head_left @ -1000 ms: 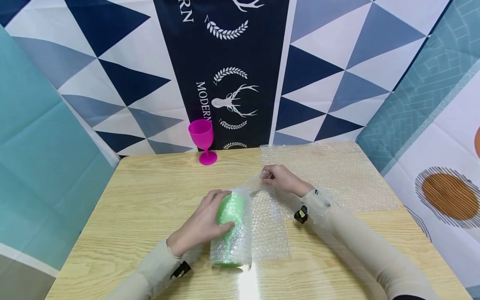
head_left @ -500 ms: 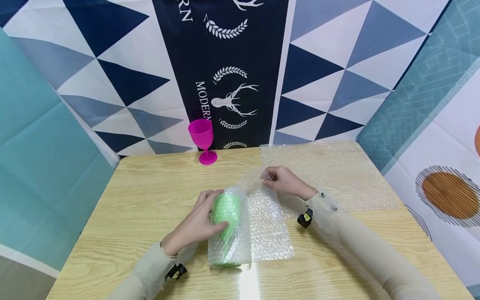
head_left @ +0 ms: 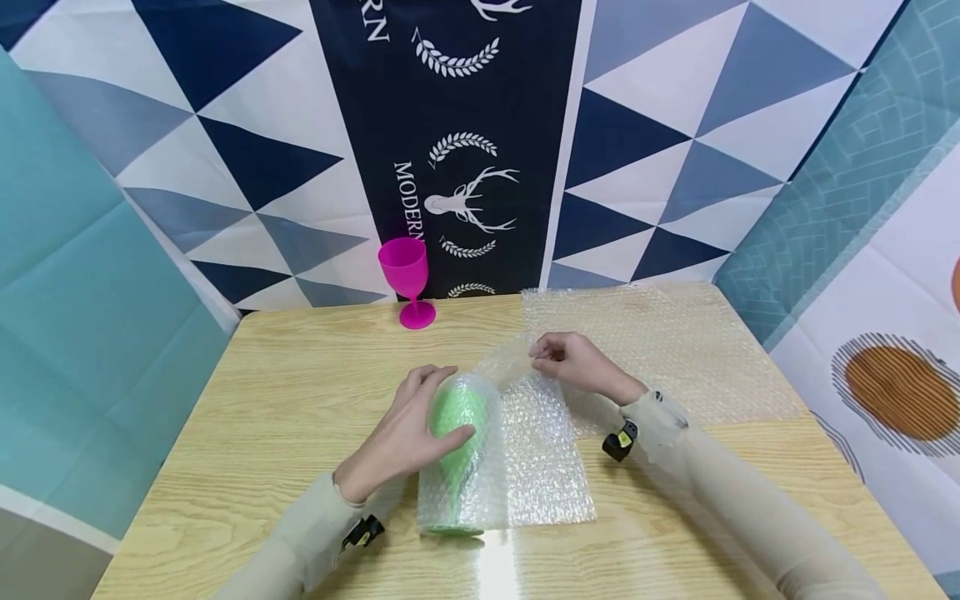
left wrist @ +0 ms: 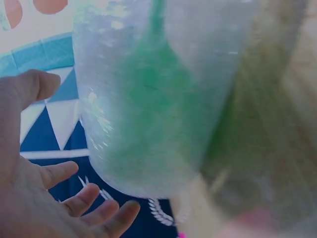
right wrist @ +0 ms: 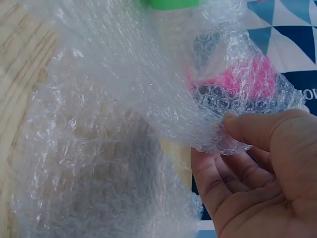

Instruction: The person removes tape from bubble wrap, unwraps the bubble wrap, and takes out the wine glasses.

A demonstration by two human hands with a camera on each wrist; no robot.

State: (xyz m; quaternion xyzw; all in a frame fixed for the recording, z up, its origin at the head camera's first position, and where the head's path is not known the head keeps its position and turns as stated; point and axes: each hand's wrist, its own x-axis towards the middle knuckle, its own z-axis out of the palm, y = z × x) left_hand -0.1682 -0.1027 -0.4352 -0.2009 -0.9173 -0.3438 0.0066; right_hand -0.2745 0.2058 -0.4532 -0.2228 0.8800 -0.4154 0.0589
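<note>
A green goblet (head_left: 459, 408) shows through the bubble wrap (head_left: 543, 454) rolled round it, its base toward me. My left hand (head_left: 401, 433) is at the goblet's left side, fingers spread and thumb reaching over the wrap in the head view. In the left wrist view the fingers (left wrist: 81, 198) are loosely extended beside the wrapped bowl (left wrist: 153, 109). To the right, my right hand (head_left: 573, 362) pinches a loose upper corner of the wrap between thumb and fingers. That corner (right wrist: 218, 134) is lifted and stretched away from the goblet in the right wrist view.
A pink goblet (head_left: 405, 271) stands upright at the back of the wooden table (head_left: 300, 400). Another flat sheet of bubble wrap (head_left: 667, 354) lies at the back right, partly behind my right hand. Patterned cloth (head_left: 480, 125) hangs along the table's back edge.
My left hand's fingers have loosened from the wrapped goblet. My right hand has shifted slightly to the right with the wrap's corner, and more of the wrap lies spread right of the goblet.
</note>
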